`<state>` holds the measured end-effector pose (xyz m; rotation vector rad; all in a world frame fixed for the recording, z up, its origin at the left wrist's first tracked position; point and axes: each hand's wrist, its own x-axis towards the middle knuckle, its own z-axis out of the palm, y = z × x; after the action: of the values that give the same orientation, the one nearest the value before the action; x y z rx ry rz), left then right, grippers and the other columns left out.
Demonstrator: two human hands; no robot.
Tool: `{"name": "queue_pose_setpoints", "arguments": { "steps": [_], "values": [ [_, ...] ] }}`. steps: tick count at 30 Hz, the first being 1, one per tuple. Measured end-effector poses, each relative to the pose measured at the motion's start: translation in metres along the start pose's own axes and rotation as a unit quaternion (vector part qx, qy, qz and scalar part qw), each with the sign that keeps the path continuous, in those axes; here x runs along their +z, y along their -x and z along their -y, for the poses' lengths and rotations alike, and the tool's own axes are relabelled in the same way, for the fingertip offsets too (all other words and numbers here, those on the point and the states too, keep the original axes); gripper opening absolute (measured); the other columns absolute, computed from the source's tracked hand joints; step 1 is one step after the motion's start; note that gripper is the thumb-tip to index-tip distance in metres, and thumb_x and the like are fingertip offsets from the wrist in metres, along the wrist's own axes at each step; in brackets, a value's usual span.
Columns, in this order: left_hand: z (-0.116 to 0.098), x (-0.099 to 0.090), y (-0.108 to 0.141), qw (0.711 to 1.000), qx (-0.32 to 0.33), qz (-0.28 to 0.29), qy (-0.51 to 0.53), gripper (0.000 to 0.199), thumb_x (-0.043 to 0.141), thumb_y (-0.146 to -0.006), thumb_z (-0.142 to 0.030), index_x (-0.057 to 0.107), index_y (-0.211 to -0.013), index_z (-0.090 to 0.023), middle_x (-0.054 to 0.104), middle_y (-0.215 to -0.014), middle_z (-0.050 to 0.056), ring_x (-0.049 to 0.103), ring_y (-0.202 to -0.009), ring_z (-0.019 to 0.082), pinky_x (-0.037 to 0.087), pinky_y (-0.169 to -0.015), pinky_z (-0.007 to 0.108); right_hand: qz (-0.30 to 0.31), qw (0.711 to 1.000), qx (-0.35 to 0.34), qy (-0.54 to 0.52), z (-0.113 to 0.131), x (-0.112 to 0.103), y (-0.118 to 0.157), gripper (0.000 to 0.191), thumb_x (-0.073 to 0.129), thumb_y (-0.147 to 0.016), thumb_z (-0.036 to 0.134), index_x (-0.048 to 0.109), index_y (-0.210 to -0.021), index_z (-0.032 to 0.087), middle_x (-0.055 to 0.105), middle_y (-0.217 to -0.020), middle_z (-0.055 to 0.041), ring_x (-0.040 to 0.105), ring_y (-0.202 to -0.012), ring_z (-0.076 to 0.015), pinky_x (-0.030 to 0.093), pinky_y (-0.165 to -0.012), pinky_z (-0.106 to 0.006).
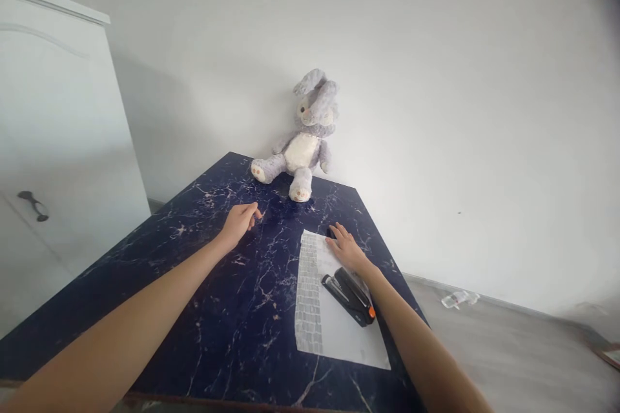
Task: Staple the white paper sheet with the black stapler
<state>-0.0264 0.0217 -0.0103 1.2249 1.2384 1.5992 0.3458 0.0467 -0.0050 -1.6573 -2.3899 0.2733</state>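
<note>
My left hand rests on the dark blue marbled table, fingers curled inward, with nothing visible in it. My right hand lies flat, fingers stretched out, over the far right edge of a white sheet of paper. A small dark thing shows at its fingertips, too little seen to name. The paper's left side carries a strip of grey patches in rows. On the sheet, just below my right hand and beside the wrist, lies a black stapler with an orange part at its near end.
A grey plush rabbit sits at the table's far end against the white wall. To the left stands a white cabinet with a dark handle. A clear plastic item lies on the grey floor at the right.
</note>
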Motion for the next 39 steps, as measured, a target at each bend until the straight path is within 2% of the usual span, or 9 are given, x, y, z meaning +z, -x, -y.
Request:
{"name": "queue_pose_setpoints", "arguments": {
  "steps": [3, 7, 15, 20, 24, 27, 30, 34, 39],
  "values": [
    [0.001, -0.002, -0.008, 0.983, -0.078, -0.054, 0.158, 0.034, 0.064, -0.084, -0.039, 0.06, -0.059, -0.016, 0.054, -0.051, 0.001, 0.041, -0.04, 0.009, 0.033, -0.044, 0.024, 0.024, 0.999, 0.017, 0.044, 0.012, 0.017, -0.011, 0.073, 0.024, -0.102, 0.064, 0.03, -0.159, 0.018, 0.013, -0.168, -0.0166, 0.008, -0.156, -0.034, 0.005, -0.121, -0.063],
    [0.001, -0.01, -0.017, 0.945, -0.101, -0.115, 0.288, 0.027, 0.062, -0.081, -0.03, 0.052, -0.06, -0.016, 0.059, -0.064, 0.001, 0.039, -0.045, 0.006, 0.034, -0.046, 0.021, 0.03, 0.998, -0.002, 0.054, 0.053, 0.032, -0.027, 0.073, 0.02, -0.102, 0.065, 0.028, -0.159, 0.019, 0.011, -0.168, -0.0168, 0.006, -0.155, -0.0349, 0.002, -0.117, -0.069],
    [-0.003, -0.029, -0.025, 0.937, -0.061, -0.21, 0.273, 0.026, 0.06, -0.078, -0.028, 0.044, -0.059, -0.018, 0.052, -0.059, -0.003, 0.035, -0.04, 0.004, 0.028, -0.042, 0.02, 0.02, 0.995, -0.1, 0.007, 0.193, 0.07, -0.088, 0.066, 0.022, -0.104, 0.061, 0.035, -0.154, 0.02, 0.015, -0.167, -0.0181, 0.011, -0.154, -0.0381, 0.002, -0.111, -0.078],
    [-0.007, -0.046, -0.029, 0.95, -0.07, -0.18, 0.246, 0.029, 0.06, -0.075, -0.033, 0.038, -0.061, -0.02, 0.048, -0.056, -0.004, 0.035, -0.039, 0.004, 0.03, -0.043, 0.02, -0.005, 0.984, -0.176, -0.007, 0.237, 0.079, -0.098, 0.05, 0.029, -0.106, 0.049, 0.045, -0.146, 0.023, 0.029, -0.164, -0.0121, 0.016, -0.153, -0.034, -0.002, -0.109, -0.081],
    [-0.012, -0.048, -0.028, 0.945, -0.043, -0.226, 0.233, 0.032, 0.059, -0.076, -0.033, 0.036, -0.059, -0.02, 0.045, -0.055, -0.005, 0.033, -0.039, 0.005, 0.027, -0.042, 0.021, -0.042, 0.971, -0.235, 0.005, 0.232, 0.072, -0.084, 0.043, 0.033, -0.106, 0.033, 0.046, -0.146, 0.026, 0.026, -0.166, -0.0065, 0.008, -0.156, -0.028, -0.008, -0.114, -0.074],
    [-0.019, -0.045, -0.023, 0.942, 0.022, -0.206, 0.265, 0.034, 0.059, -0.078, -0.031, 0.036, -0.058, -0.019, 0.04, -0.056, -0.005, 0.031, -0.042, 0.005, 0.027, -0.043, 0.021, 0.03, 0.95, -0.311, -0.008, 0.216, 0.067, -0.069, 0.047, 0.032, -0.107, 0.035, 0.038, -0.153, 0.028, 0.028, -0.165, -0.0042, 0.016, -0.155, -0.0231, 0.006, -0.123, -0.06],
    [-0.029, -0.042, -0.016, 0.946, 0.051, -0.123, 0.297, 0.036, 0.06, -0.081, -0.032, 0.036, -0.057, -0.019, 0.038, -0.058, -0.004, 0.032, -0.045, 0.005, 0.028, -0.045, 0.022, 0.075, 0.944, -0.32, -0.012, 0.194, 0.064, -0.053, 0.052, 0.029, -0.108, 0.041, 0.03, -0.158, 0.028, 0.024, -0.167, -0.0047, 0.019, -0.154, -0.0231, 0.013, -0.125, -0.053],
    [-0.034, -0.03, -0.005, 0.96, 0.019, -0.01, 0.281, 0.039, 0.061, -0.083, -0.036, 0.039, -0.057, -0.018, 0.041, -0.06, -0.002, 0.033, -0.046, 0.007, 0.03, -0.045, 0.023, 0.073, 0.953, -0.294, -0.008, 0.152, 0.052, -0.031, 0.054, 0.03, -0.108, 0.04, 0.027, -0.16, 0.026, 0.021, -0.167, -0.0054, 0.016, -0.155, -0.0242, 0.013, -0.125, -0.053],
    [-0.028, -0.003, 0.01, 0.988, 0.041, 0.139, 0.05, 0.044, 0.054, -0.092, -0.043, 0.053, -0.056, -0.018, 0.053, -0.06, 0.002, 0.044, -0.046, 0.011, 0.035, -0.047, 0.026, 0.082, 0.954, -0.287, -0.014, 0.096, 0.025, -0.004, 0.053, 0.031, -0.108, 0.037, 0.025, -0.16, 0.031, 0.021, -0.167, -0.0025, 0.018, -0.155, -0.023, 0.014, -0.125, -0.051]
  ]
}}
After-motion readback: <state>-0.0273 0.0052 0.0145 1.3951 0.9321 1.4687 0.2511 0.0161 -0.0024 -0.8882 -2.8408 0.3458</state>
